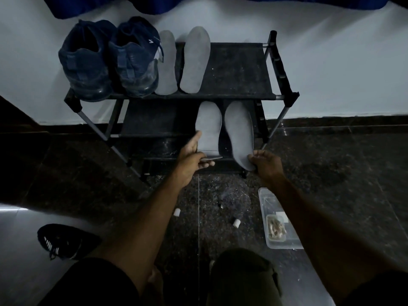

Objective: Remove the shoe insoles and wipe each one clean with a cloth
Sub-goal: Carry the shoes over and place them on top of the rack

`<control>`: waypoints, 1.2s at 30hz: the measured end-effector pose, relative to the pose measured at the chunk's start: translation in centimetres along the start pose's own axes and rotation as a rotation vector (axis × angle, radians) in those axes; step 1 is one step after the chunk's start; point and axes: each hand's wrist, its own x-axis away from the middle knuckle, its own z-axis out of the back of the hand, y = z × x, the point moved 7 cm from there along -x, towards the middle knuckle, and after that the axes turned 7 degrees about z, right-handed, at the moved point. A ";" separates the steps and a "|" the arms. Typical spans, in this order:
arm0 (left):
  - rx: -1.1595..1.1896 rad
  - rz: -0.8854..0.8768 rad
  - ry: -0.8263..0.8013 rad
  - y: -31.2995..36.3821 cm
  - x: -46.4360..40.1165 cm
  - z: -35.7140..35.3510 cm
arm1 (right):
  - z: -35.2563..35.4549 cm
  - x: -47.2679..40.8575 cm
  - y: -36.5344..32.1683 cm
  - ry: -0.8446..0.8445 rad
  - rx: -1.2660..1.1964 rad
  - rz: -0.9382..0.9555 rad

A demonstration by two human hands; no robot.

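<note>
Two grey insoles lie on the lower shelf of a black shoe rack (242, 69). My left hand (189, 161) grips the heel end of the left insole (208, 127), thumb along its edge. My right hand (266, 164) pinches the heel end of the right insole (239, 131), which hangs past the shelf's front. Two more grey insoles (167, 62) (195, 60) rest on the top shelf, beside a pair of dark blue shoes (88, 60) (135, 58) at its left. No cloth shows.
A clear plastic tub (278, 219) with small bits inside sits on the dark stone floor under my right forearm. Two small white cylinders (176, 212) (236, 223) lie on the floor. A black shoe (64, 241) is at lower left. A white wall stands behind the rack.
</note>
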 end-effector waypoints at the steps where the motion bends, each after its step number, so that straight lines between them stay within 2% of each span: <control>1: -0.011 -0.002 0.000 0.3 -0.7 -0.1 | -0.2 -0.8 -0.4 0.001 0.024 0.012; 5: -0.070 -0.033 -0.002 2.1 -3.7 -0.4 | -1.5 -4.6 -2.0 -0.007 0.097 0.093; 15: -0.191 -0.093 -0.056 5.6 -11.8 -1.1 | -2.3 -13.1 -3.8 0.127 0.181 0.155; 21: -0.303 -0.090 -0.066 4.1 -15.9 -1.3 | -2.9 -14.5 -2.5 0.206 0.287 0.175; 25: -0.323 -0.083 -0.004 3.3 -17.2 -0.7 | -2.6 -15.3 -2.0 0.226 0.380 0.168; 36: -0.312 -0.114 0.013 3.2 -18.8 -0.9 | -2.5 -15.6 -2.1 0.273 0.382 0.211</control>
